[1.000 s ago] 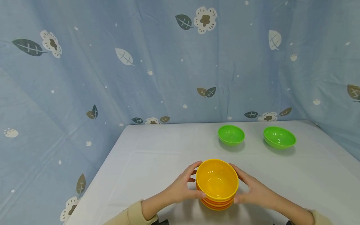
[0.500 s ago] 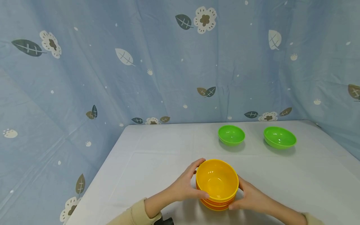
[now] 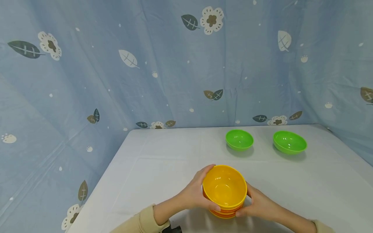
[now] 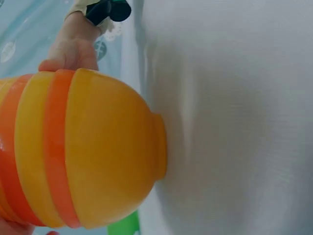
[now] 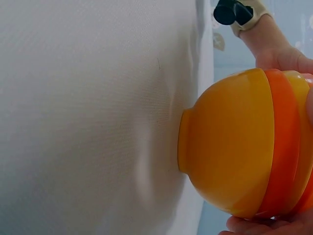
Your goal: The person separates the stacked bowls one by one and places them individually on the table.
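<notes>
Several nested, glossy yellow-and-orange bowls (image 3: 224, 187) are gripped between left hand (image 3: 196, 194) and right hand (image 3: 257, 203), both curled closer than a second ago; a firmer hold is suggested. They are stacked upright at the white-clothed table's (image 3: 163, 168) near side, two glossy green bowls (image 3: 239, 140) beyond.

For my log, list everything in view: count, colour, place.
Bowl stack: one, alternating yellow and orange, between the hands; bowl number unclear
First bowl: one, green, behind the stack
Second bowl: one, green, right of the first
Table: one, white-covered, under the bowls
Patterned cloth: number unclear, blue, behind table
Wrist devices: two, dark, one per wrist
Sleeves: two, beige, on forearms
Left hand: one, gripping the stack's left
Right hand: one, gripping the stack's right
</notes>
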### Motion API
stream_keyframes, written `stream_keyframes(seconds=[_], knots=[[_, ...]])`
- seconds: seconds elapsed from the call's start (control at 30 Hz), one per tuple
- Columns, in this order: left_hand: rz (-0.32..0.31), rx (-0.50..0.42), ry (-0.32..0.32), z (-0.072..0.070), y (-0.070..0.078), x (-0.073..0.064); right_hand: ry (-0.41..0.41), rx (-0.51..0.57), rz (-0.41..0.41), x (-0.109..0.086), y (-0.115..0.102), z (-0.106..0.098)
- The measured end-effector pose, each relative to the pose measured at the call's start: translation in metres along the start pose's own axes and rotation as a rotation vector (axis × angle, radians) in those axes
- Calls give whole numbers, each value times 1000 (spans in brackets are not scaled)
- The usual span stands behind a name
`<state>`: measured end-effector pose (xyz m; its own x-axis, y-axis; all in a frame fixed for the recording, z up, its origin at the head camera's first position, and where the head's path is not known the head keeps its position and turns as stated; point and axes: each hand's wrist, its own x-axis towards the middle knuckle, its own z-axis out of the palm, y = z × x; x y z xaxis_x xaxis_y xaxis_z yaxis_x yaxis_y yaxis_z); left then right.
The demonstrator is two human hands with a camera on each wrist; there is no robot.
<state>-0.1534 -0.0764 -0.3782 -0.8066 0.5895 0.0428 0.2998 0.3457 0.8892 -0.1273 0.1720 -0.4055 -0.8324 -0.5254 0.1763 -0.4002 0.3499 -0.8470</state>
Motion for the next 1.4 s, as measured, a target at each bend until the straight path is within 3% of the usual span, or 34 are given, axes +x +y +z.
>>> stream_keyframes(seconds=[0.2,0.43,0.8,1.4], knots=[[38,29,67,2,-2,0,12,-28,17,1,-2,1],[31,51,80,-1,6,0,8,-33,17,1,-3,1],[78,-47,83,-16,19,0,11,-66,31,1,-3,0],[52,-39,164,-37,29,8,30,-36,-43,-1,-2,1]])
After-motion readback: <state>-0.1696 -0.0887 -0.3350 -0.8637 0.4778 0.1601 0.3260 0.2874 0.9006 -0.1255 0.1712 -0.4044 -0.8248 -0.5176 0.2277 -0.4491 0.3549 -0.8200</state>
